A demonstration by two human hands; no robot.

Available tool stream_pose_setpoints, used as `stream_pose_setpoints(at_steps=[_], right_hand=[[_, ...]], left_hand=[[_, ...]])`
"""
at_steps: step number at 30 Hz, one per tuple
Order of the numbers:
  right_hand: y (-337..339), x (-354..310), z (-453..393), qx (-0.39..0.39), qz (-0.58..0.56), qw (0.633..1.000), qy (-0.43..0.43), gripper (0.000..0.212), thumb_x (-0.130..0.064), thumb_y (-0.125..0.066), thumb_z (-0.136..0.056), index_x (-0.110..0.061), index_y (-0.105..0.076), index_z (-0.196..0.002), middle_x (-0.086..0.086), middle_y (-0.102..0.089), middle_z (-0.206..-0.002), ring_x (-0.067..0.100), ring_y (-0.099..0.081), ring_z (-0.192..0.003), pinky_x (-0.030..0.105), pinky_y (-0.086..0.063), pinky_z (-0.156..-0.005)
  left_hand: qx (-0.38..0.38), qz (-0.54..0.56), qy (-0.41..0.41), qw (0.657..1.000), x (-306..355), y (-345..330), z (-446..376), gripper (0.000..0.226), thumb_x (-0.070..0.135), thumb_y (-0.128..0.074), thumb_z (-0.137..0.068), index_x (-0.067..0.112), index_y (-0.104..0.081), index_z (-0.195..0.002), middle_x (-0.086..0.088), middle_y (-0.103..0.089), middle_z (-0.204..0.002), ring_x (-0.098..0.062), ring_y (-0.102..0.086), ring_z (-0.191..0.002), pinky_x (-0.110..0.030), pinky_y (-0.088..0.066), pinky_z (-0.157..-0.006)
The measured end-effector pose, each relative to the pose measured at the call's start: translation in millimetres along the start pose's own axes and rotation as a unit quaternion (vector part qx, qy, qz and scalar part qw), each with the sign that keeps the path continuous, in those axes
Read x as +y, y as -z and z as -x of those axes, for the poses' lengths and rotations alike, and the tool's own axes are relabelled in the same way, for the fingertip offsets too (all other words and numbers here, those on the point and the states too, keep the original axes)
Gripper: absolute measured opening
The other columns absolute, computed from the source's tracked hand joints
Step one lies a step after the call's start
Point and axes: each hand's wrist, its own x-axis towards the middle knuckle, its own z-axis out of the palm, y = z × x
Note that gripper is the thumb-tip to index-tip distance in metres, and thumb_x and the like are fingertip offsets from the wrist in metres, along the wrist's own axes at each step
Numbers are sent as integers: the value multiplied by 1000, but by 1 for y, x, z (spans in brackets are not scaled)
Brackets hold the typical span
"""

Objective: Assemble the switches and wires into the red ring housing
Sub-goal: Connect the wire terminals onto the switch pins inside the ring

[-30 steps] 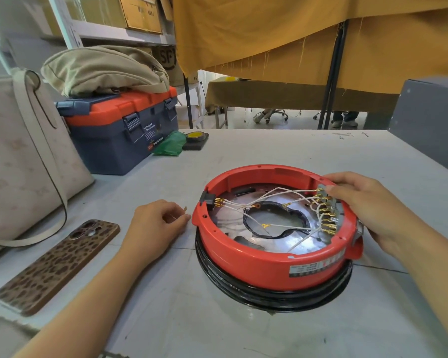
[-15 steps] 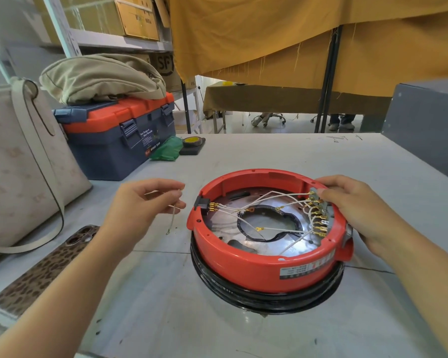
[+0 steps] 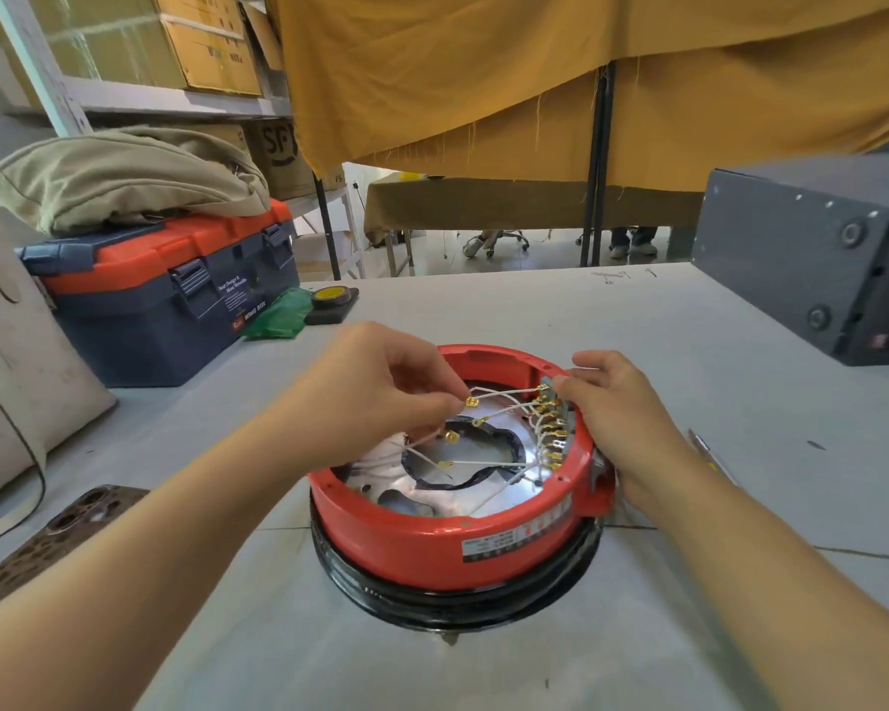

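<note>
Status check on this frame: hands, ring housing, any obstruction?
Left hand pinching a white wire above the red ring housing. Right hand on the terminal row. Nothing blocking.

2 bare forearms, left hand [image 3: 381, 387], right hand [image 3: 622, 418] (no sleeves)

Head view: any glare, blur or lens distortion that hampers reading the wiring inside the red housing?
Head view: wide-angle bending at the edges; glare on the metal plate inside the red housing; slight softness on both hands; wires and gold terminals stay legible.
</note>
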Motion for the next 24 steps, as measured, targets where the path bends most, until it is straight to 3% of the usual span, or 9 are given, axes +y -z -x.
stream_pose_setpoints(at_steps=[5, 8, 12, 17, 24], right_hand=[[-4, 3, 0, 6, -17, 1000, 5, 35, -18, -57, -92, -17, -49, -126, 0, -56, -117, 18, -57, -104, 33, -48, -88], [-5, 4, -1, 8, -14, 1000, 6, 34, -19, -56, -92, -17, -48, -126, 0, -56, -119, 18, -56, -106, 35, -48, -92], [-4, 5, -2, 3, -13, 1000, 4, 32, -20, -56, -92, -18, -50, -124, 0, -56, -119, 17, -57, -106, 36, -47, -94], [-3, 5, -4, -2, -8, 1000, 5, 26, -20, -56, -92, -20, -53, -118, -1, -58, -117, 16, -57, -104, 32, -48, -89], [-3, 5, -4, -10, -12, 1000, 1, 27, -20, -54, -93, -21, -52, -119, -1, -59, -116, 16, -60, -100, 31, -51, -84]], left_hand=[[-41, -11, 11, 999, 5, -19, -17, 9, 15, -73, -78, 24, -75, -76, 8, -72, -67, -6, -67, -60, -19, -57, -62], [-57, -15, 20, 998, 7, -28, -27, 8, 19, -73, -78, 25, -77, -76, 13, -71, -68, -2, -66, -62, -20, -58, -66], [-72, 17, 39, 996, 8, -37, -38, 4, 16, -73, -79, 17, -77, -78, 3, -73, -72, -10, -68, -65, -27, -59, -69], [-74, 11, 33, 997, 4, -49, -40, 4, 17, -73, -79, 17, -76, -76, 0, -72, -70, -10, -67, -62, -21, -57, -63], [-37, -6, -2, 999, 0, -53, -37, 7, 25, -69, -82, 22, -74, -78, -1, -72, -71, -23, -67, -69, -45, -56, -69]])
